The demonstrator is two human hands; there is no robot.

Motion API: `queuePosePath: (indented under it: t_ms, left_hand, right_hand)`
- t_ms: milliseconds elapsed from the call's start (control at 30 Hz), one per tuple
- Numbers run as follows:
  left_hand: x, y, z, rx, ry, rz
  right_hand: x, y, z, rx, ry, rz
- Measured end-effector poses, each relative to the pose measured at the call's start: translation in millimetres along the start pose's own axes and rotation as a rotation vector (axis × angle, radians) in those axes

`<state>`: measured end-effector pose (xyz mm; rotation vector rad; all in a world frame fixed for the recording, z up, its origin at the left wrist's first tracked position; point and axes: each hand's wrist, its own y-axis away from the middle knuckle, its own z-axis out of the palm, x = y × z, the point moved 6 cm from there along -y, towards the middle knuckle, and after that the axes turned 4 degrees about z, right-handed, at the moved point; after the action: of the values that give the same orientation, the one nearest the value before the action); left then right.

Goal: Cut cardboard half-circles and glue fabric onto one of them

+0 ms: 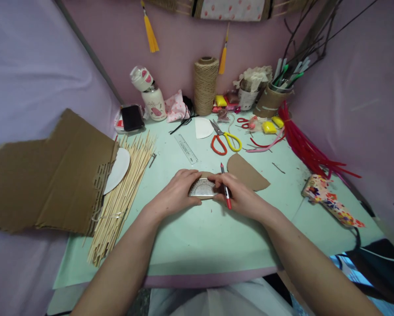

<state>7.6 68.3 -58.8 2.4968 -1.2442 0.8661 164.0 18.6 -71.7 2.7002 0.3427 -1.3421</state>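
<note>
A clear protractor (203,188) lies over a small piece of brown cardboard (207,174) at the front middle of the table. My left hand (180,188) grips the protractor's left end together with the cardboard, thumb below and fingers above. On the other end, my right hand (234,193) pinches the protractor and cardboard with thumb and forefinger. A black-and-red marker (226,191) is also tucked in my right hand, its red tip pointing away from me. Just behind that hand rests a half-round cardboard piece (246,172). Fingers cover both ends of the protractor.
A clear ruler (186,149) and red-and-yellow scissors (225,139) lie beyond my hands. Bamboo sticks (124,193) and folded cardboard (52,184) are at left. On the right sit a patterned glue gun (331,201) and red pipe cleaners (304,142). A twine spool (206,85) stands behind.
</note>
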Motion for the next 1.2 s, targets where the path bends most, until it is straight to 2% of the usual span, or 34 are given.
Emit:
queuePosePath:
  t_ms: [533, 1200]
  left_hand:
    - [-0.2, 0.3, 0.9, -0.041, -0.018, 0.014]
    - [-2.2, 0.7, 2.2, -0.035, -0.013, 0.005]
  right_hand:
    - [1.9, 0.5, -1.3, -0.005, -0.013, 0.009]
    - [4.0, 1.8, -0.3, -0.014, -0.007, -0.009]
